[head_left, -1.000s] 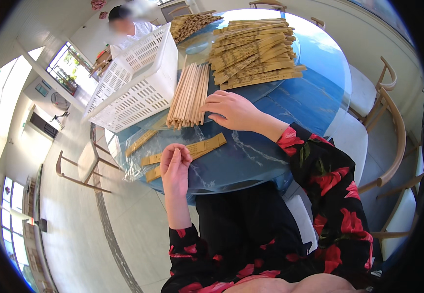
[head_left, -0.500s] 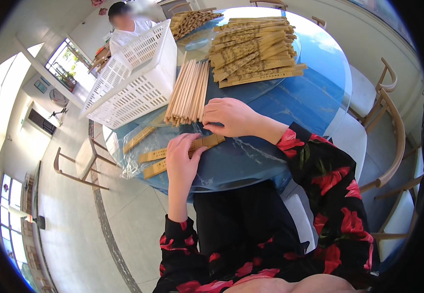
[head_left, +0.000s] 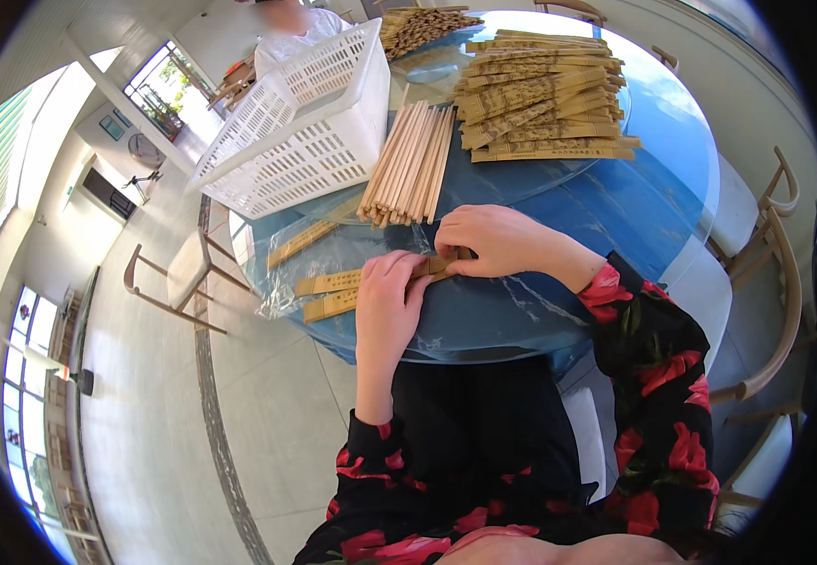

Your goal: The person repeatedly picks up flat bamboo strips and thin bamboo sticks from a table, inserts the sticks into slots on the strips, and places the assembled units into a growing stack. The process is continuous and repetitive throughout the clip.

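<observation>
Two long brown printed paper chopstick sleeves lie side by side near the table's front edge, an upper sleeve (head_left: 325,283) and a lower sleeve (head_left: 329,306). My left hand (head_left: 388,299) lies across them, fingers bent over the far side and thumb on the near side, gripping a sleeve. My right hand (head_left: 507,240) is closed at the sleeve's right end, finger and thumb pinched on the brown paper; its exact grip is partly hidden. Just beyond my hands, a bundle of bare wooden chopsticks (head_left: 410,165) lies with its ends toward me.
A white slatted plastic basket (head_left: 309,155) stands left of the chopsticks. A large stack of brown sleeves (head_left: 545,99) is behind right, with another brown pile (head_left: 418,33) farther back. Clear plastic film (head_left: 281,299) lies by the left edge. A person (head_left: 291,38) sits across the table.
My right hand has come from beside the chopstick bundle down to the sleeve's right end and pinches there. The left hand stays over the sleeves. The whole view has shifted slightly.
</observation>
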`<state>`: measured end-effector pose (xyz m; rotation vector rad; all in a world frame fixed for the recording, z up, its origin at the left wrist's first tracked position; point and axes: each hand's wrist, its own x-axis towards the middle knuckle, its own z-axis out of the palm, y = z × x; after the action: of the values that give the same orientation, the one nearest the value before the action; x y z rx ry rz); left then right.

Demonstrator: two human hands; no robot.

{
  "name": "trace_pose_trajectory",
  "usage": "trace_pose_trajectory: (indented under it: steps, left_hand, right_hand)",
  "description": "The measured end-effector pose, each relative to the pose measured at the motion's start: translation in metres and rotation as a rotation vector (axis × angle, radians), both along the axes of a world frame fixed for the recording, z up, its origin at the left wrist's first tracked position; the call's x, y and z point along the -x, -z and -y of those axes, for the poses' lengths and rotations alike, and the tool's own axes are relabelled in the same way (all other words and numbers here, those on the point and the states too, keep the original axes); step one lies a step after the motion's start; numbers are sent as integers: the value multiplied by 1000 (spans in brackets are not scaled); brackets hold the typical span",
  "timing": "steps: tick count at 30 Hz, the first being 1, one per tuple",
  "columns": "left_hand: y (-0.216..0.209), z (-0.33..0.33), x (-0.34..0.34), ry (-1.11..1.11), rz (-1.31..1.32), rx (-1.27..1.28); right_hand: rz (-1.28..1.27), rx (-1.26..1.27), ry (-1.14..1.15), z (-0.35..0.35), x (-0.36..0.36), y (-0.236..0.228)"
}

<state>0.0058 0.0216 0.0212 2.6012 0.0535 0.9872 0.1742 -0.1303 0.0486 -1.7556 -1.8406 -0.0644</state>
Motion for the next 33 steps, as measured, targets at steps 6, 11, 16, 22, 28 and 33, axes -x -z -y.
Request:
trace_pose_trajectory:
  steps: [6, 11, 16, 22, 28, 33]
  left_hand:
    - [-2, 1, 4, -26, -15, -4]
    - [0, -2, 2, -45, 46, -13]
    - [1, -6, 7, -141, 86, -75]
    - [-3, 2, 9, -374, 204, -159]
    - [2, -8, 14, -236, 330, 251]
    - [14, -33, 20, 357, 383, 1135]
  right_hand:
    - [-32, -14, 80, -7, -4, 7]
    - [-117, -3, 86, -2, -4, 4]
    - [-100, -124, 80, -11, -4, 8]
    - [-129, -438, 243, -1, -3, -9]
    - [-907, -477, 108, 1, -5, -11]
    - [-615, -314, 52, -4, -3, -5]
